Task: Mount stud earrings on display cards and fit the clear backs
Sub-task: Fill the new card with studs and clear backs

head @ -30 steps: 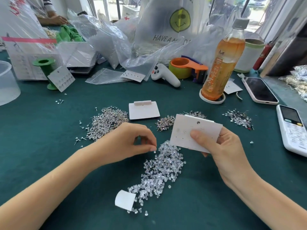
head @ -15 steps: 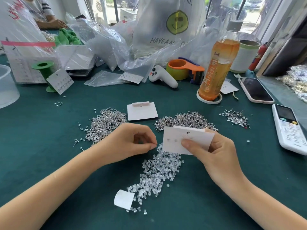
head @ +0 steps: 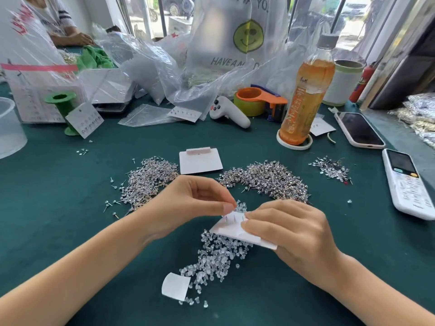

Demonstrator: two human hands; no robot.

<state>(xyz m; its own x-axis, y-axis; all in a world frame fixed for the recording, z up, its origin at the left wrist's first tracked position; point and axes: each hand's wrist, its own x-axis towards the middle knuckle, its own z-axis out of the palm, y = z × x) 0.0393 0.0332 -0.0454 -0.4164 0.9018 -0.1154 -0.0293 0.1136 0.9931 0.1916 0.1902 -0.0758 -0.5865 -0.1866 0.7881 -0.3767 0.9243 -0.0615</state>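
My right hand (head: 292,234) grips a white display card (head: 231,228), turned back side up and tilted, with thin earring posts sticking out near its upper edge. My left hand (head: 188,205) pinches something tiny, probably a clear back, at the card's top left corner; the piece itself is too small to make out. Under both hands lies a pile of clear backs (head: 213,257) on the green table (head: 58,222). Piles of stud earrings lie to the left (head: 146,182) and behind the card (head: 268,178), with a smaller one (head: 333,169) at the right.
A blank card (head: 200,161) lies beyond my hands and a small paper piece (head: 175,285) near the backs. A tea bottle (head: 303,100), tape dispenser (head: 257,101), white controller (head: 229,112), two phones (head: 359,129) (head: 408,183), plastic bags (head: 164,74) and a green spool (head: 62,107) crowd the back. Another person's arm (head: 70,37) rests far left.
My right hand has flipped the card from facing me to back side up and lowered it over the clear backs. My left hand's pinched fingers have moved right to the card's corner.
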